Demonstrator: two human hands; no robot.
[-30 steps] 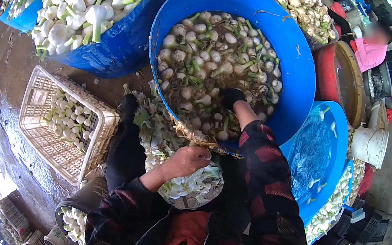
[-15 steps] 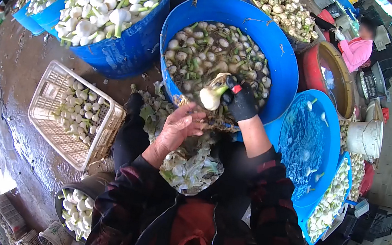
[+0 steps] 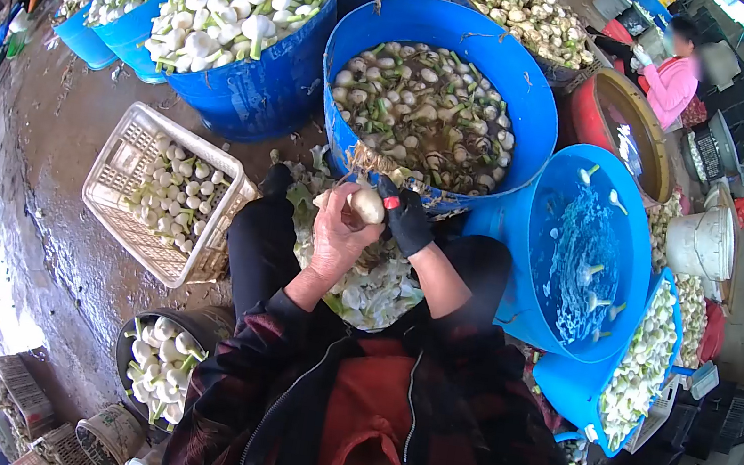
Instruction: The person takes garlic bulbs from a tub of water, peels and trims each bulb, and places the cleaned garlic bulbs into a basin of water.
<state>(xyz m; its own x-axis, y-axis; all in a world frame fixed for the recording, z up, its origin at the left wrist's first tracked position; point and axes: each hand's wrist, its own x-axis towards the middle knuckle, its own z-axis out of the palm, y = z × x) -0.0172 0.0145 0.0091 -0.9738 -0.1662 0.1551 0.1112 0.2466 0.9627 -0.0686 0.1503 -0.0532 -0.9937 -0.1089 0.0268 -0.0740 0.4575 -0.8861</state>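
My bare left hand point(image 3: 337, 232) is closed round a white bulb point(image 3: 367, 204) in front of my lap. On the bulb's right side is my right hand point(image 3: 408, 222), in a black glove with a red band on one finger, its fingers pressed together near the bulb. What the gloved fingers grip is hidden. Just beyond both hands stands a large blue tub point(image 3: 539, 94) with bulbs in murky water. Pale peeled leaves point(image 3: 374, 299) lie in a heap below my hands, between my knees.
A white crate point(image 3: 124, 247) of small bulbs stands left, a dark bucket point(image 3: 126, 358) of bulbs below it. Right are a light-blue tub point(image 3: 535, 255) of water and a tray point(image 3: 595, 388) of bulbs. A person in pink point(image 3: 670, 89) sits at the back right.
My right hand has come out of the big tub with a bulb and moved toward my lap. My left hand has closed round the bulb. The whole view has shifted.
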